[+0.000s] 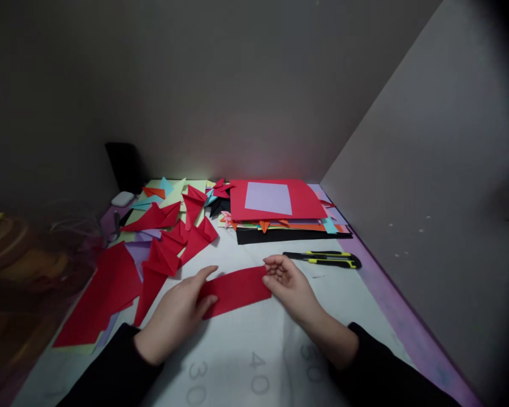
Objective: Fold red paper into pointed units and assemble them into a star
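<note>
Between my two hands is a red paper strip (240, 291), a flat rectangle tilted slightly up toward the right. My left hand (180, 308) grips its left end, thumb on top and the fingers partly hidden beneath. At the other end my right hand (290, 285) pinches the upper right part of the strip between thumb and curled fingers. Just left of my left hand lie several folded red paper pieces (163, 257). A black and yellow utility knife (328, 259) lies beyond my right hand. Black sleeves cover both forearms.
A stack of coloured paper with a red sheet (237, 203) and a lilac square (268, 198) sits at the back. Red sheets (99, 299) lie at left. A white case (123, 198) and a dark upright object (124, 167) stand back left. Grey walls (441, 198) bound the table.
</note>
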Motion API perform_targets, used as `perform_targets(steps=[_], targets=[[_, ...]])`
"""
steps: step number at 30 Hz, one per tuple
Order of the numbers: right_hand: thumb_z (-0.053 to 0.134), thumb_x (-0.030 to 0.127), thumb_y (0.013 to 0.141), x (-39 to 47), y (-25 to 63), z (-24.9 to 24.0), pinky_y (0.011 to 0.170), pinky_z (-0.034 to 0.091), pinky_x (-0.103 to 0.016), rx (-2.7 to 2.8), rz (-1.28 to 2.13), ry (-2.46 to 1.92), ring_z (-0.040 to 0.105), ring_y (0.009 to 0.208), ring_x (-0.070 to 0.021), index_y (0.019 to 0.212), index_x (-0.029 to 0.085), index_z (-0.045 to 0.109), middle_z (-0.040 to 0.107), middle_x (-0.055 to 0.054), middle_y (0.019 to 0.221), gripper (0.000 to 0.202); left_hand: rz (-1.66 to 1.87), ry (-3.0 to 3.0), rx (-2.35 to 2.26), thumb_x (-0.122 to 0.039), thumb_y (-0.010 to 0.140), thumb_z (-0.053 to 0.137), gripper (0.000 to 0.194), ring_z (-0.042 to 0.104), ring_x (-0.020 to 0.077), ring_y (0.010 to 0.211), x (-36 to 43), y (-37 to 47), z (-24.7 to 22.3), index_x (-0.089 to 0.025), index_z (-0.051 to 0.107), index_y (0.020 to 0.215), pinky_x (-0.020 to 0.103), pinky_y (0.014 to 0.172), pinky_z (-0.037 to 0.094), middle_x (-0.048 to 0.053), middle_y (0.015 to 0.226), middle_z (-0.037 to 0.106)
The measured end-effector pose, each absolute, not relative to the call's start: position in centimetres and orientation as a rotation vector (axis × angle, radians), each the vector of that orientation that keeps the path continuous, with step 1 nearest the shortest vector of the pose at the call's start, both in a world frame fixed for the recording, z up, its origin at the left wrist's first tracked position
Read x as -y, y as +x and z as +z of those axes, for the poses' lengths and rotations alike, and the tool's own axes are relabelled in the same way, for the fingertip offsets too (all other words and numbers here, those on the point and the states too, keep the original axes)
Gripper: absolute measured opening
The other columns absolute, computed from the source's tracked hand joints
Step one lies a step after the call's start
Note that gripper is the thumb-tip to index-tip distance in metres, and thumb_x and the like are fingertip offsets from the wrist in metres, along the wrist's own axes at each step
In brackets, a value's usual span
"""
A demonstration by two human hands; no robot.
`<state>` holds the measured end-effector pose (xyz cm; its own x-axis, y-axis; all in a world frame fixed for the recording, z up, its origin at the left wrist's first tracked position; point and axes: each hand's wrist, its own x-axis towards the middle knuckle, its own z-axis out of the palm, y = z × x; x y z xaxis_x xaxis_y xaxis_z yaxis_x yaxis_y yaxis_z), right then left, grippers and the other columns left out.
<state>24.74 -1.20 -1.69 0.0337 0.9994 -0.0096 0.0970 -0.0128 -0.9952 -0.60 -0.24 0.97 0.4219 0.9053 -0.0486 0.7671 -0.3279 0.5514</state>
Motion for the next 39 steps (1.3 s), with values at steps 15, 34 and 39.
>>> perform_targets(steps=[15, 34, 39], targets=[[0.055, 0.010, 0.085, 3.1, 24.7, -1.1, 0.092, 0.050, -0.043, 1.914, 0.157, -1.136, 0.056, 0.110, -0.0243, 0.121, 0.024, 0.051, 0.056, -0.011, 0.115, 0.039, 1.017, 2.791, -1.121, -0.013, 0.094, 0.042, 0.025, 0.068, 0.0185, 0.085, 1.7, -1.3, 1.9, -0.021, 0.063, 0.105, 0.031, 0.075, 0.054, 0.006, 0.090, 0.074], [0.059, 0.022, 0.081, 1.6, 24.0, -2.2, 0.070, 0.052, -0.031, 1.253, 0.800, -1.257, 0.056, 0.099, -0.0199, 0.112, 0.027, 0.047, 0.047, -0.009, 0.125, 0.034, 1.163, 1.992, -1.264, -0.024, 0.080, 0.066, 0.005, 0.065, 0.0102, 0.058, 1.9, 1.3, 2.6, -0.019, 0.067, 0.078, 0.015, 0.052, 0.052, -0.002, 0.071, 0.070], [0.064, 0.031, 0.079, 0.9, 24.6, -2.3, 0.072, 0.050, -0.029, 1.068, 1.036, -1.182, 0.058, 0.091, -0.0176, 0.101, 0.026, 0.050, 0.057, -0.003, 0.101, 0.027, 1.182, 2.063, -1.233, -0.023, 0.081, 0.065, 0.005, 0.065, 0.0097, 0.059, 1.8, 1.3, 2.6, -0.020, 0.067, 0.078, 0.014, 0.052, 0.052, -0.002, 0.070, 0.070]])
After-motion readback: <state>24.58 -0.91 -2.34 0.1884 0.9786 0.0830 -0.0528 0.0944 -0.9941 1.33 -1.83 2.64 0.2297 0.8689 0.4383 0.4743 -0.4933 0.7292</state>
